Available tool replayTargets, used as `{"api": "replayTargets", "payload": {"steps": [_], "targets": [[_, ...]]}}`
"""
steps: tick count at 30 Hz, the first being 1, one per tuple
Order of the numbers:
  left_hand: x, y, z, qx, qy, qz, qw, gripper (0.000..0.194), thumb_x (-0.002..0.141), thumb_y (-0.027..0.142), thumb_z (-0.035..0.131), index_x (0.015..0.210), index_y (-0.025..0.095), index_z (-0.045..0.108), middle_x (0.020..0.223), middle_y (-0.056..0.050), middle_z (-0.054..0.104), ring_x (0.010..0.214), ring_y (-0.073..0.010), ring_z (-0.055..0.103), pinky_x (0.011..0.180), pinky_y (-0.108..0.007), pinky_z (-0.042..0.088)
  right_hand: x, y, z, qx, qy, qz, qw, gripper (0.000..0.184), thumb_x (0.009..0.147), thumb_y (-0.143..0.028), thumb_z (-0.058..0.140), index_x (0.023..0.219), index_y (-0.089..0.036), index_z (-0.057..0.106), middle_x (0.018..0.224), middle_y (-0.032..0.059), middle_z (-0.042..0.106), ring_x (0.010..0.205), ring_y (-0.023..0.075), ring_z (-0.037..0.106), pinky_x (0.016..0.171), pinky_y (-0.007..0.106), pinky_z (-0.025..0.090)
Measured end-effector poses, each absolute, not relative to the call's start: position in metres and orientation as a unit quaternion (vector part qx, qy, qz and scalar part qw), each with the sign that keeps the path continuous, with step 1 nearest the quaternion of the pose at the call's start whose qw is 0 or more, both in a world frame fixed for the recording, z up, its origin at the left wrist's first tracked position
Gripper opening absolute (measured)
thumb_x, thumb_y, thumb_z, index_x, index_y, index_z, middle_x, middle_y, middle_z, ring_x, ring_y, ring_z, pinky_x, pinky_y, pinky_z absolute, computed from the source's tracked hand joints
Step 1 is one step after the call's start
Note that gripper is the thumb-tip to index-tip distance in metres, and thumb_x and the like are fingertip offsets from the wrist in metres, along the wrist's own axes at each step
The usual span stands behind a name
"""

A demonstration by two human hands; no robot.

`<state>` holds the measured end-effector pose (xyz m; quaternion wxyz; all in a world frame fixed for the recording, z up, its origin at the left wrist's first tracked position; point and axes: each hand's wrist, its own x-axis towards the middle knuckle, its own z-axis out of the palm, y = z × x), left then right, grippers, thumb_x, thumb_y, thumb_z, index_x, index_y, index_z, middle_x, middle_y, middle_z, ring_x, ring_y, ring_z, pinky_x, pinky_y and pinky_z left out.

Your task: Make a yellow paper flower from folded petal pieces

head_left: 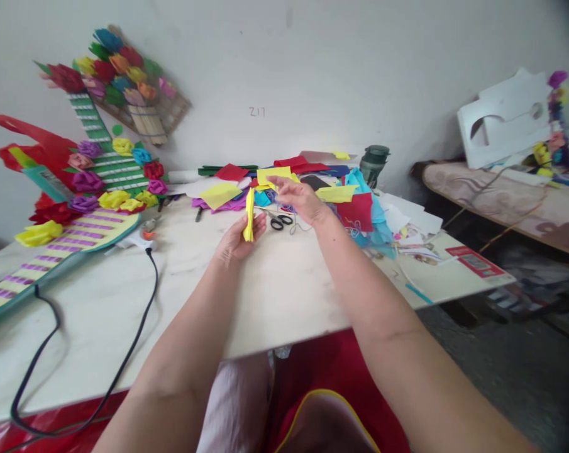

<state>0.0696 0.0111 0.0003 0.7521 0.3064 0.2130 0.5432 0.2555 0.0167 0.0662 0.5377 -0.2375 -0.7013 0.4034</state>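
My left hand [237, 238] is closed on a folded strip of yellow paper [249, 216], held upright above the white table [284, 296]. My right hand [299, 199] hovers a little to the right of it, over black-handled scissors [279, 221] that lie on the table. Its fingers are partly curled and stretched toward the heap of coloured paper sheets [275, 179]; whether they pinch a thin thread is too small to tell.
A black cable [138, 327] snakes over the table's left half. Paper-flower decorations on striped boards [95, 182] stand at the left. A dark green jar [373, 163] sits behind the paper heap. A bench with white cardboard [505, 126] is at the right.
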Motion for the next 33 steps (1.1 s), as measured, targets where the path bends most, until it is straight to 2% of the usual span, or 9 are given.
{"api": "replayTargets", "payload": {"steps": [2, 5, 13, 17, 20, 23, 25, 28, 33], "targets": [[0.069, 0.011, 0.0, 0.31, 0.188, 0.542, 0.758, 0.014, 0.085, 0.019, 0.05, 0.083, 0.012, 0.061, 0.088, -0.011, 0.069, 0.089, -0.019, 0.066, 0.086, -0.035, 0.051, 0.246, 0.017, 0.063, -0.251, -0.774, 0.366, 0.451, 0.01, 0.064, -0.021, 0.068, 0.06, -0.016, 0.061, 0.126, 0.0058, 0.055, 0.123, 0.0224, 0.044, 0.105, 0.043, 0.027], [0.067, 0.012, -0.001, 0.304, 0.184, 0.544, 0.76, 0.015, 0.085, 0.019, 0.049, 0.082, 0.013, 0.062, 0.085, -0.009, 0.069, 0.087, -0.018, 0.066, 0.082, -0.033, 0.052, 0.235, 0.017, 0.053, -0.272, -0.828, 0.313, 0.376, 0.006, 0.061, -0.016, 0.067, 0.057, -0.016, 0.062, 0.128, 0.0071, 0.053, 0.121, 0.0234, 0.046, 0.103, 0.041, 0.03], [0.067, 0.013, 0.0, 0.313, 0.199, 0.546, 0.751, 0.014, 0.085, 0.014, 0.048, 0.084, 0.011, 0.061, 0.071, -0.004, 0.062, 0.065, -0.0106, 0.061, 0.071, -0.025, 0.053, 0.229, 0.019, 0.027, -0.276, -0.81, 0.315, 0.41, 0.003, 0.059, -0.017, 0.064, 0.059, -0.016, 0.061, 0.114, 0.0075, 0.061, 0.111, 0.0219, 0.053, 0.099, 0.037, 0.035], [0.069, 0.011, 0.001, 0.293, 0.203, 0.548, 0.757, 0.016, 0.086, 0.011, 0.044, 0.082, 0.009, 0.06, 0.071, -0.005, 0.06, 0.063, -0.0084, 0.058, 0.066, -0.02, 0.051, 0.23, 0.021, 0.017, -0.324, -0.73, 0.377, 0.47, 0.009, 0.065, -0.016, 0.055, 0.074, -0.017, 0.057, 0.094, 0.0055, 0.065, 0.092, 0.0175, 0.06, 0.086, 0.035, 0.044], [0.07, 0.01, 0.002, 0.299, 0.193, 0.527, 0.772, 0.019, 0.087, 0.01, 0.042, 0.08, 0.008, 0.059, 0.071, -0.006, 0.058, 0.058, -0.0065, 0.054, 0.054, -0.015, 0.047, 0.229, 0.026, 0.01, -0.365, -0.714, 0.345, 0.489, 0.018, 0.064, -0.014, 0.055, 0.082, -0.017, 0.057, 0.081, 0.0021, 0.064, 0.079, 0.0146, 0.06, 0.078, 0.031, 0.046], [0.071, 0.011, 0.001, 0.308, 0.196, 0.505, 0.782, 0.021, 0.087, 0.011, 0.041, 0.078, 0.006, 0.059, 0.069, -0.006, 0.057, 0.056, -0.0064, 0.052, 0.05, -0.015, 0.044, 0.23, 0.03, 0.006, -0.396, -0.739, 0.282, 0.467, 0.012, 0.065, -0.017, 0.057, 0.077, -0.016, 0.061, 0.072, 0.0005, 0.062, 0.069, 0.0128, 0.056, 0.068, 0.026, 0.043], [0.071, 0.012, -0.001, 0.309, 0.205, 0.494, 0.786, 0.02, 0.086, 0.012, 0.043, 0.078, 0.006, 0.06, 0.069, -0.006, 0.058, 0.058, -0.0072, 0.054, 0.05, -0.015, 0.044, 0.233, 0.03, 0.007, -0.409, -0.758, 0.246, 0.444, 0.007, 0.067, -0.021, 0.058, 0.067, -0.015, 0.062, 0.064, -0.0005, 0.059, 0.063, 0.0116, 0.052, 0.062, 0.024, 0.039], [0.072, 0.013, -0.002, 0.315, 0.222, 0.491, 0.781, 0.017, 0.085, 0.014, 0.046, 0.079, 0.008, 0.06, 0.068, -0.006, 0.058, 0.059, -0.0084, 0.055, 0.054, -0.017, 0.046, 0.241, 0.025, 0.011, -0.418, -0.767, 0.242, 0.423, 0.017, 0.067, -0.028, 0.062, 0.058, -0.014, 0.061, 0.054, -0.0015, 0.054, 0.057, 0.0104, 0.048, 0.057, 0.023, 0.036], [0.074, 0.011, -0.003, 0.32, 0.242, 0.509, 0.761, 0.013, 0.081, 0.014, 0.049, 0.079, 0.01, 0.061, 0.066, -0.006, 0.059, 0.061, -0.0109, 0.057, 0.066, -0.024, 0.05, 0.246, 0.015, 0.016, -0.401, -0.714, 0.38, 0.43, 0.028, 0.069, -0.041, 0.061, 0.061, -0.014, 0.061, 0.053, -0.0014, 0.054, 0.05, 0.008, 0.044, 0.05, 0.022, 0.034]]}}
